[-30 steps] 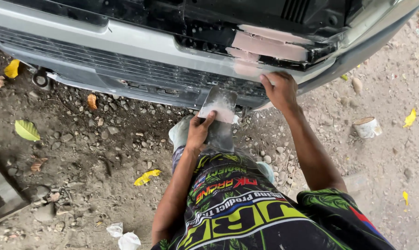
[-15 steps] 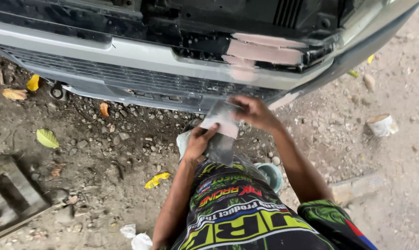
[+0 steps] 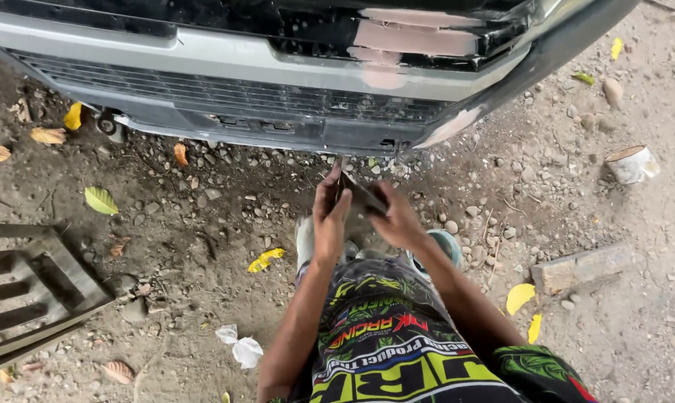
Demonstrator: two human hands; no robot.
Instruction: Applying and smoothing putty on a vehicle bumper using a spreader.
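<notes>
I crouch on gravel in front of a silver-grey car bumper (image 3: 240, 56) that has pinkish filler patches (image 3: 416, 37) near its right end. My left hand (image 3: 328, 220) and my right hand (image 3: 399, 222) meet low in front of my knees. Together they hold a small dark sheet that looks like sandpaper (image 3: 361, 195), bent between the fingers. Both hands are off the bumper, just below its lower edge (image 3: 315, 142). My patterned shorts (image 3: 386, 343) fill the bottom of the view.
A wooden slatted frame (image 3: 32, 291) lies at the left. A small round can (image 3: 630, 164) stands at the right, with a stone block (image 3: 584, 269) nearer me. Crumpled white paper (image 3: 240, 347) and yellow leaves (image 3: 266, 259) lie on the gravel.
My right hand came down off the bumper and joined my left hand. The sheet, held flat by the left hand before, is now bent between both hands. The view shifted right.
</notes>
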